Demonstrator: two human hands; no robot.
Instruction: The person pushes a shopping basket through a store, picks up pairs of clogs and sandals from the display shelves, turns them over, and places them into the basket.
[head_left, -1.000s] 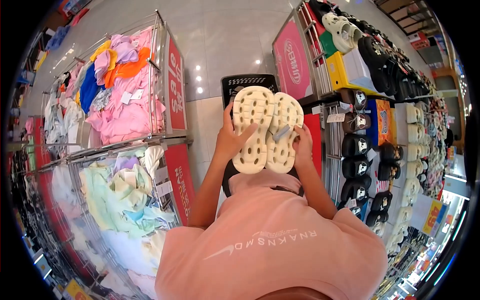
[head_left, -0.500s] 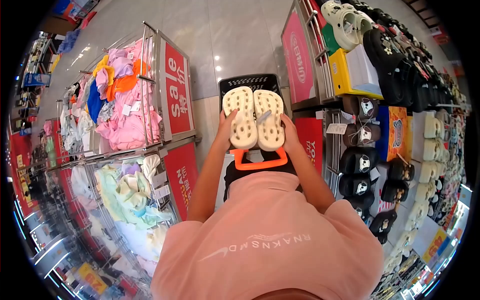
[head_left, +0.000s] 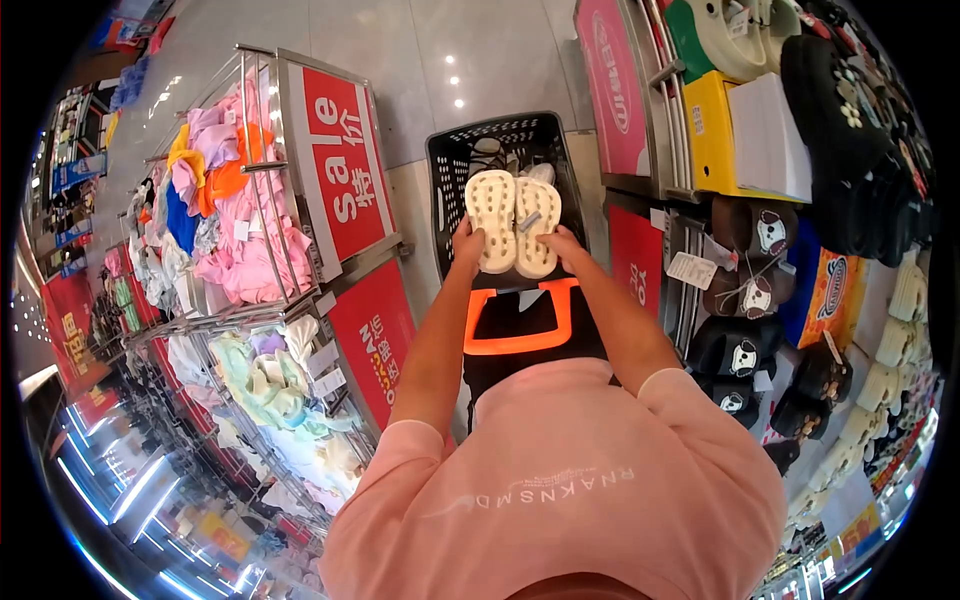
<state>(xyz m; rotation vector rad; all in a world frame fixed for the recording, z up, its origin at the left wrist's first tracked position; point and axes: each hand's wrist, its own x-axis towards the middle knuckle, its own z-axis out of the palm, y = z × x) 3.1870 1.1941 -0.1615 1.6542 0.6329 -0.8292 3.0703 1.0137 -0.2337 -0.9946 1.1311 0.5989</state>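
Observation:
A pair of cream sandals with holes, the left sandal [head_left: 491, 215] and the right sandal [head_left: 537, 225], is held over a black basket [head_left: 440, 190]. My left hand [head_left: 467, 243] grips the left sandal by its outer edge. The right sandal's lower outer edge is in my right hand [head_left: 565, 245]. A small grey tag lies on the right sandal. Dark items and something in clear wrapping show in the basket beyond the sandals. The basket's orange handle [head_left: 515, 345] is just below my hands, near my body.
Racks of colourful clothes [head_left: 255, 255] with a red sale sign [head_left: 343, 160] stand on the left. Shelves on the right hold black clogs [head_left: 830, 110], dog-face slippers [head_left: 740, 350], a yellow box [head_left: 708, 135] and cream shoes. Grey tiled floor lies ahead.
The sandals have moved slightly away from my body and now look smaller. More of the basket and its contents shows around them. Both hands still hold the pair.

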